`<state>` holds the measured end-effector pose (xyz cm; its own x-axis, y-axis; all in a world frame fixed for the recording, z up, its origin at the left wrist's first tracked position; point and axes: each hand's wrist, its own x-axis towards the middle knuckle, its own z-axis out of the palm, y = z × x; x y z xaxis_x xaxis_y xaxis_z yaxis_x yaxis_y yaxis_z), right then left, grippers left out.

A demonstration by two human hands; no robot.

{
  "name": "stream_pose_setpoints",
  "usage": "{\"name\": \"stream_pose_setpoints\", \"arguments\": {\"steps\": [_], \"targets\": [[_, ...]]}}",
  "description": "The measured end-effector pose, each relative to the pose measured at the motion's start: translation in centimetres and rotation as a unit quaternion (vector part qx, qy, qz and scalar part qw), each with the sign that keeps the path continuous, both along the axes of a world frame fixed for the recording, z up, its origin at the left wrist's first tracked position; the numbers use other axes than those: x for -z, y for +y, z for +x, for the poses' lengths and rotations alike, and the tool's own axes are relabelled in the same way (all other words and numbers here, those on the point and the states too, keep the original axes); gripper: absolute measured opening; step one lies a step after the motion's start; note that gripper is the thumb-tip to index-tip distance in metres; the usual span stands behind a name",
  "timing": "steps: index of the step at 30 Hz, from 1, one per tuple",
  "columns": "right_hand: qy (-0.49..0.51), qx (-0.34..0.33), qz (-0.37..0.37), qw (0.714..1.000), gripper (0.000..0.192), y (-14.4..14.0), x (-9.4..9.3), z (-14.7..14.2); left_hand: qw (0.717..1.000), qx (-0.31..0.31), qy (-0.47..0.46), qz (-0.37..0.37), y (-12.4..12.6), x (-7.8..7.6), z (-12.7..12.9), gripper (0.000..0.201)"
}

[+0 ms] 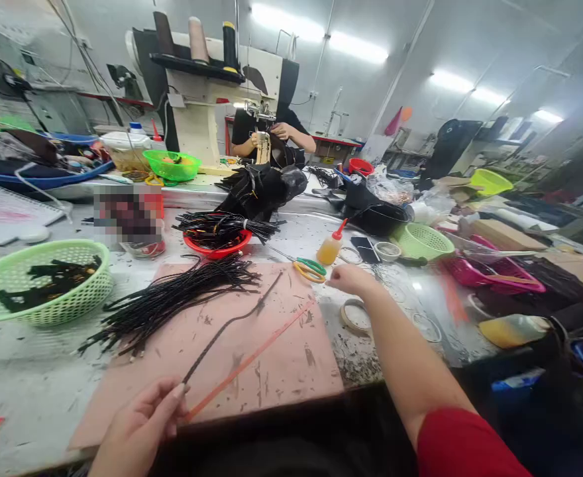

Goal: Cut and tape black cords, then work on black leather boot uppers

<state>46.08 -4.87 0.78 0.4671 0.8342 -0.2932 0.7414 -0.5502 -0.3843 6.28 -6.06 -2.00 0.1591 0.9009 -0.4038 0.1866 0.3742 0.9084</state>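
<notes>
My left hand [145, 421] pinches the near end of a thin black cord [226, 324] between thumb and fingers. The cord runs slightly bent across a pinkish board [266, 351], its far end lying near the board's back edge. My right hand [354, 279] is closed, with its fingertips at the handles of scissors [311, 268] with green and yellow loops. Whether it grips them or something small is hidden. Beside the left hand, an orange-red strip [254, 358] crosses the board. A thick bundle of black cords [182, 298] lies on the board's left part.
A pale green basket [48, 315] of black pieces stands left. Behind the board is a red bowl [216, 252] with black cords. A glue bottle [328, 248] and tape roll [355, 317] lie near my right arm. Across the table, another person [299, 132] works at a sewing machine [192, 112].
</notes>
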Motion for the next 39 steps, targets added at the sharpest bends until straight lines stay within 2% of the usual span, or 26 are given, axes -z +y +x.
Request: {"name": "stream_pose_setpoints", "arguments": {"steps": [2,4,6,8,10,13,16,17,18,19,20,23,26,29,32,36,39], "targets": [[0.031,0.032,-0.002,0.999,0.021,-2.8,0.4,0.3,0.998,-0.023,-0.046,-0.033,0.1,-0.5,0.5,0.043],[0.078,0.056,0.029,0.995,0.024,-5.3,1.0,0.0,0.992,-0.058,-0.092,-0.057,-0.2,-1.4,1.4,0.045],[0.139,0.073,0.091,0.983,0.028,-6.9,1.7,-1.1,0.985,-0.094,-0.127,-0.067,-0.5,-2.3,2.5,0.046],[0.212,0.087,0.181,0.956,0.028,-7.8,2.1,-3.1,0.978,-0.121,-0.152,-0.072,-1.0,-2.8,3.6,0.046],[0.287,0.099,0.281,0.911,0.026,-7.9,2.2,-6.0,0.974,-0.129,-0.173,-0.067,-1.5,-2.9,4.5,0.045],[0.391,0.101,0.383,0.831,0.026,-7.3,2.1,-11.5,0.977,-0.091,-0.192,-0.034,-2.3,-2.3,5.6,0.036],[0.540,0.104,0.427,0.717,0.024,-6.9,2.2,-16.9,0.977,-0.018,-0.211,-0.019,-3.4,-1.9,6.2,0.027],[0.581,0.102,0.428,0.685,0.024,-6.9,2.3,-18.5,0.975,0.002,-0.220,-0.024,-3.8,-1.9,6.3,0.024],[0.608,0.096,0.421,0.666,0.026,-6.9,2.4,-19.8,0.974,0.016,-0.225,-0.026,-4.1,-1.9,6.4,0.022],[0.617,0.082,0.413,0.665,0.026,-7.0,2.6,-21.0,0.973,0.024,-0.229,-0.024,-4.4,-2.0,6.5,0.020],[0.606,0.063,0.409,0.679,0.025,-7.0,2.8,-22.0,0.973,0.022,-0.229,-0.016,-4.6,-2.0,6.4,0.019],[0.539,0.013,0.455,0.709,0.021,-7.1,3.3,-23.5,0.979,-0.003,-0.202,0.024,-4.9,-2.1,6.0,0.016],[0.477,-0.043,0.494,0.725,0.019,-7.0,3.3,-23.4,0.984,-0.009,-0.172,0.036,-4.8,-1.9,5.4,0.017],[0.442,-0.105,0.480,0.750,0.017,-7.0,3.0,-22.8,0.985,0.003,-0.168,0.030,-4.5,-1.8,5.0,0.016],[0.462,-0.107,0.457,0.752,0.020,-7.2,2.5,-22.5,0.984,0.021,-0.176,0.026,-4.5,-2.1,5.0,0.015],[0.528,-0.087,0.422,0.732,0.023,-7.4,2.4,-23.0,0.978,0.040,-0.202,0.027,-4.6,-2.4,5.2,0.016],[0.512,-0.083,0.440,0.733,0.019,-7.5,2.7,-23.2,0.982,0.029,-0.185,0.030,-4.5,-2.1,5.1,0.017]]}}
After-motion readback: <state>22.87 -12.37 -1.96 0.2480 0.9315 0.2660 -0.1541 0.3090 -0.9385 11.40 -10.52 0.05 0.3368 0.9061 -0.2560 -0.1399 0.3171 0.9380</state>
